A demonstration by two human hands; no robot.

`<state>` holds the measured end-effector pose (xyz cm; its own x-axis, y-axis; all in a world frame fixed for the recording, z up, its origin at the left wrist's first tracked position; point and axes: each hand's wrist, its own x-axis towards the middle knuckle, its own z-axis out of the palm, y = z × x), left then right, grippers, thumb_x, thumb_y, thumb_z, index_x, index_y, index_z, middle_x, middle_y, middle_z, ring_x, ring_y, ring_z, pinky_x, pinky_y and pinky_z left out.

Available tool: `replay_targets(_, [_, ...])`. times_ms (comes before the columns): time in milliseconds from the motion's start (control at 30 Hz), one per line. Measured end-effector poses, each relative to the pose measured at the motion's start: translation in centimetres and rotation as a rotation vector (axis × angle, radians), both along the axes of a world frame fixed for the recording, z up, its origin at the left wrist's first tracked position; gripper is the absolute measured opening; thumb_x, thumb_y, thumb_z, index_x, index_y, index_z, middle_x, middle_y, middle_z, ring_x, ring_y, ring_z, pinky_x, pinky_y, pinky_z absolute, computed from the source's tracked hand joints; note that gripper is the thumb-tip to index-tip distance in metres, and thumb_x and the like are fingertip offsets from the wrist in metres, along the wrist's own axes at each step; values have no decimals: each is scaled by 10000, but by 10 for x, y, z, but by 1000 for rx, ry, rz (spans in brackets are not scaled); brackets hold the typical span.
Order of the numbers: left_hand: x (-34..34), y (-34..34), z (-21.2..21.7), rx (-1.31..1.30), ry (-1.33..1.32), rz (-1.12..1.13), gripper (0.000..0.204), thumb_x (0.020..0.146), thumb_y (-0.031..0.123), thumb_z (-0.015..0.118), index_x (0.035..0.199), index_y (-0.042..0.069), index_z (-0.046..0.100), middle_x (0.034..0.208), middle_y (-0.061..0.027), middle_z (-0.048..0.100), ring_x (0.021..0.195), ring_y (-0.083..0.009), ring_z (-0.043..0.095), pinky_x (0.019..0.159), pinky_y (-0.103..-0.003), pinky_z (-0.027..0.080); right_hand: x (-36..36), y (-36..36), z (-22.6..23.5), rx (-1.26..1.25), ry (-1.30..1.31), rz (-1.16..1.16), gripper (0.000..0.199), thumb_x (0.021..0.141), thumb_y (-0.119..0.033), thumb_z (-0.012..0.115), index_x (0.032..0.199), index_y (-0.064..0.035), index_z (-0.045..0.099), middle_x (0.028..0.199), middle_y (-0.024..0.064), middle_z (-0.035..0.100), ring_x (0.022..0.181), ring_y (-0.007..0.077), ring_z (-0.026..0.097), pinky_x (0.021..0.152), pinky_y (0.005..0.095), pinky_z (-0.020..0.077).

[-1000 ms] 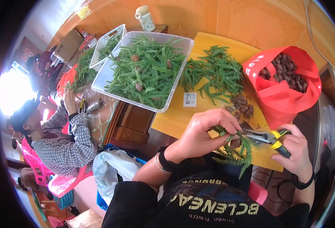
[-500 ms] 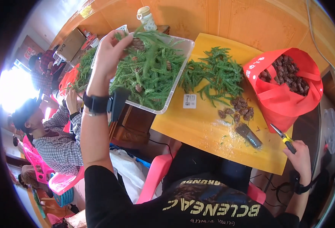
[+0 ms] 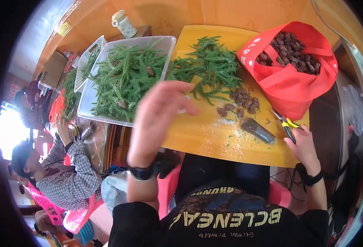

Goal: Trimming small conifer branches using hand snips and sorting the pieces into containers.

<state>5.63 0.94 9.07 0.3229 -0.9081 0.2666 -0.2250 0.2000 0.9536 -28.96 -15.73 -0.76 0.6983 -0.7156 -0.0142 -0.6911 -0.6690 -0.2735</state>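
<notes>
Yellow-handled pliers [image 3: 287, 125] sit in the right hand [image 3: 301, 144] at the near right edge of the wooden board [image 3: 198, 136]; the fingers curl round the grips, and whether the pliers' tips are parted is too small to tell. Beside them on the board lies a dark oblong tool [image 3: 259, 130] amid pale crumbs. The left hand [image 3: 159, 119] is raised above the board's left part, blurred, its fingers loosely bent and slightly spread, holding nothing that can be made out.

Further in, a small cluster of brown cones [image 3: 241, 103] lies loose on the board, just beside a heap of green conifer sprigs [image 3: 210, 68]. The red bag [image 3: 290, 78] to the right is well filled with cones [image 3: 290, 49], so a good share of the clipping looks done. Much is left, by the look of it: the clear plastic tray [image 3: 169, 43] to the left is heaped with sprigs [image 3: 126, 80], several with cones attached. Behind it stands a pale lidded jar [image 3: 124, 24]. Off to the left, another person in a checked shirt [image 3: 72, 177] works at more greenery.
</notes>
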Motion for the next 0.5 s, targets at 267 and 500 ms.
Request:
replay_targets(267, [-22,-51,-107,243,-603,-108,408,789,68,622,1178,68,499,1107,-161,539,1027,-303,533,880,-360,433,-6,1,-27,-88,-48,-24,298,654,-99,720,876,8,551,903,175,569,1008,378,495,891,430,406])
replay_targets(500, [-28,-72,-131,345,-836,-126,490,663,55,718,1109,69,514,1073,-156,540,1011,-350,519,836,-405,441,7,2,-14,0,8,-84,286,654,-84,719,867,-6,545,918,162,569,962,347,520,814,400,433])
